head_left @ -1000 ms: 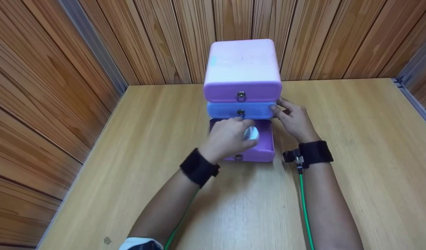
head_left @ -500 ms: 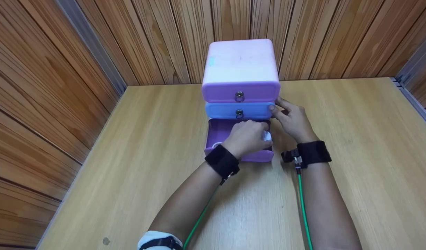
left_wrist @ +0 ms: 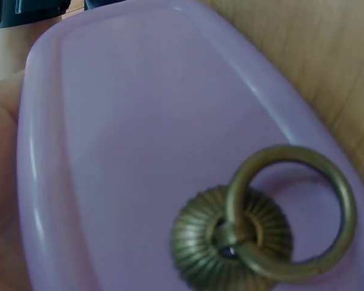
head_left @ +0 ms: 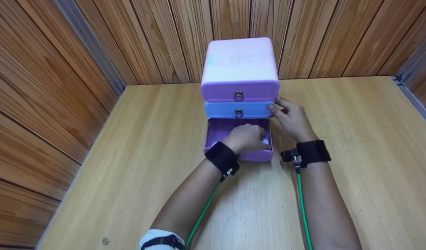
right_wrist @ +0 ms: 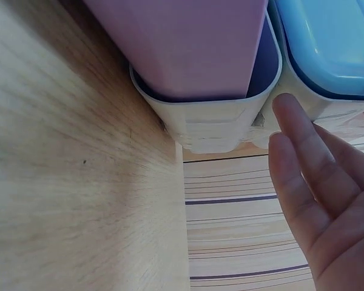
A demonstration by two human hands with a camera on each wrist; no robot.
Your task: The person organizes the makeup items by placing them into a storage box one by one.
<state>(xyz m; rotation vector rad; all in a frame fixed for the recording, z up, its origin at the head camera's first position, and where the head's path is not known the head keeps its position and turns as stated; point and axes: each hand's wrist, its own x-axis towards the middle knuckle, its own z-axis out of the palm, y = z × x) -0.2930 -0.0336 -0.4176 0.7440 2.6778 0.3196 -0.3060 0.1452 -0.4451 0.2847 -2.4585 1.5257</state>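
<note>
In the head view my left hand reaches into the pulled-out bottom purple drawer. Its thumb and fingers pinch a small white round object, mostly covered by the hand. The drawer's purple front and brass ring pull fill the left wrist view. My right hand is at the right side of the blue middle drawer, thumb by its front corner. In the right wrist view its fingers lie fairly straight along the side of the white casing.
Above the blue drawer sits the top section, with a purple front and a ring pull. A bit of another white thing shows at the drawer's left, beside the wrist strap. The wooden table meets panelled walls behind and left.
My left hand has moved right and lowered into the open bottom drawer with the white round object. The right hand stays at the blue drawer's side.
</note>
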